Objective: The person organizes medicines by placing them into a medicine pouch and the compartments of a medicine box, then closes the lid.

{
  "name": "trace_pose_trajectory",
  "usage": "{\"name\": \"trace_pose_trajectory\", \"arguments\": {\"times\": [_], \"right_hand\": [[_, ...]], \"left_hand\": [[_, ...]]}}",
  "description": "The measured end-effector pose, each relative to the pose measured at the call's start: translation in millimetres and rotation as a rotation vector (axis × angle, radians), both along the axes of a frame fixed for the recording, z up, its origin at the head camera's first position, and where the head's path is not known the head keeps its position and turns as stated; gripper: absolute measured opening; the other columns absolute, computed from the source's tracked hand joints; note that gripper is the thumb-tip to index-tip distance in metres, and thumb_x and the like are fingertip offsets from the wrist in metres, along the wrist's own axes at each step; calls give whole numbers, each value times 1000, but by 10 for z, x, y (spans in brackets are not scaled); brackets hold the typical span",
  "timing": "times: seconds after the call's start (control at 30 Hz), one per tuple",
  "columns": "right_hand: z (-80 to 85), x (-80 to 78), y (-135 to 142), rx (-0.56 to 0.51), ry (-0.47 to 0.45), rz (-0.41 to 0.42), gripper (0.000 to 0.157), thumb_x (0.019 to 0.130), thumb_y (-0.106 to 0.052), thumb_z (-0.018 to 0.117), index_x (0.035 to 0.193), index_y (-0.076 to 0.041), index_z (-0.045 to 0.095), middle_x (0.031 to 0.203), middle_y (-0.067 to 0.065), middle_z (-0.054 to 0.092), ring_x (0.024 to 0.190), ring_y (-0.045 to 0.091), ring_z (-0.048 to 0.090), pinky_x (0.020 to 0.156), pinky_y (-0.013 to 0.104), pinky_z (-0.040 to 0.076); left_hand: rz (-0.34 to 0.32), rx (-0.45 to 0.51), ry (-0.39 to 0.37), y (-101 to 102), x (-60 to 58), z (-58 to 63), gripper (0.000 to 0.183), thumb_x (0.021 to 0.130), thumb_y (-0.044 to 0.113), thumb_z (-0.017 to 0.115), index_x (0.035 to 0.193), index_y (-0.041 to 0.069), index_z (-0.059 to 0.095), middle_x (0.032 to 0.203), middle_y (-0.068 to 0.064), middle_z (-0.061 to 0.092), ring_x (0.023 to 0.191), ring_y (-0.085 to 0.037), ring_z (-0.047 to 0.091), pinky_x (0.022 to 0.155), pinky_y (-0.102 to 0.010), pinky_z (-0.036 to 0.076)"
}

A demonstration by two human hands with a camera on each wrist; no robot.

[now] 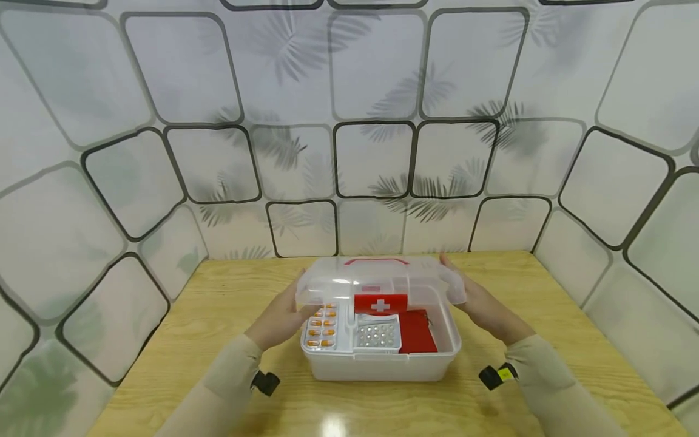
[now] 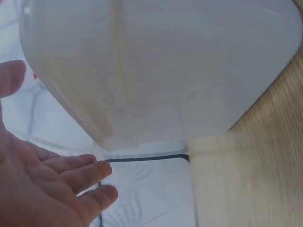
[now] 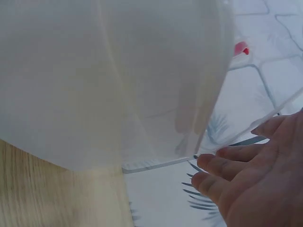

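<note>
A white plastic medicine box (image 1: pixel 382 367) stands on the table with its translucent lid (image 1: pixel 327 282) raised. My left hand (image 1: pixel 280 318) is at the lid's left side, fingers extended and thumb apart near the rim. On the other side, my right hand (image 1: pixel 483 306) has its fingers along the lid's right edge, partly behind it. Both wrist views show straight, relaxed fingers close to the box's ends. Inside lie a blister pack of orange capsules (image 1: pixel 322 331), a blister pack of white tablets (image 1: pixel 377 335) and a red item (image 1: pixel 417 332). A white cross marks a red panel (image 1: pixel 395 301) behind them.
The wooden table (image 1: pixel 246 279) meets patterned fabric walls (image 1: pixel 371 164) at the back and sides. A red handle (image 1: pixel 377 261) tops the lid. Small black wrist devices (image 1: pixel 266 383) sit at both sleeves.
</note>
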State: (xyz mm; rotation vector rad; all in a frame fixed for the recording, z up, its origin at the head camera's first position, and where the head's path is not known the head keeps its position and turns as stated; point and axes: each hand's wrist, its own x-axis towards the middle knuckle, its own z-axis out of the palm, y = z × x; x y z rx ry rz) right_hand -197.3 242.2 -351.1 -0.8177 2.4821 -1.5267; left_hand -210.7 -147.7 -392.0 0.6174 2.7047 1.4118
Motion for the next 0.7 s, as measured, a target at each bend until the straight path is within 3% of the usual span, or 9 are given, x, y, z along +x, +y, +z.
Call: {"name": "trace_pose_trajectory", "arguments": {"times": [0.17, 0.33, 0.47, 0.57, 0.7], "right_hand": [[-299, -173, 189, 93, 35, -40, 90, 91, -29, 67, 156, -20, 5, 159, 14, 15, 140, 43, 19, 102, 66, 29], [-326, -145, 217, 171, 48, -11, 112, 76, -34, 82, 155, -23, 4, 159, 8, 16, 138, 38, 27, 102, 60, 34], [-311, -83, 217, 200, 84, 53, 123, 69, -28, 88, 155, -25, -1, 158, 9, 12, 136, 33, 29, 102, 42, 40], [-316, -60, 226, 186, 104, 83, 124, 69, -21, 88, 154, -26, -3, 158, 11, 12, 135, 33, 30, 99, 31, 41], [-327, -57, 238, 177, 123, 91, 122, 72, -19, 86, 154, -27, -3, 159, 10, 10, 137, 34, 27, 99, 32, 41]], "left_hand": [[44, -78, 134, 63, 227, 31, 95, 87, 47, 68, 153, 5, 14, 157, -14, 18, 142, -30, 20, 112, -51, 23], [75, -15, 142, 114, 395, -1, 119, 71, 43, 84, 153, 1, 9, 157, -14, 20, 139, -31, 29, 109, -50, 29], [105, -5, 199, 145, 474, -55, 118, 68, 43, 86, 153, 2, 14, 155, -13, 26, 133, -29, 38, 105, -49, 35], [155, -74, 358, 179, 514, -87, 114, 69, 49, 83, 151, 2, 21, 152, -13, 32, 131, -29, 41, 103, -49, 38], [191, -181, 723, 244, 508, -87, 105, 67, 44, 84, 146, -3, 32, 147, -19, 39, 132, -35, 40, 106, -51, 35]]}}
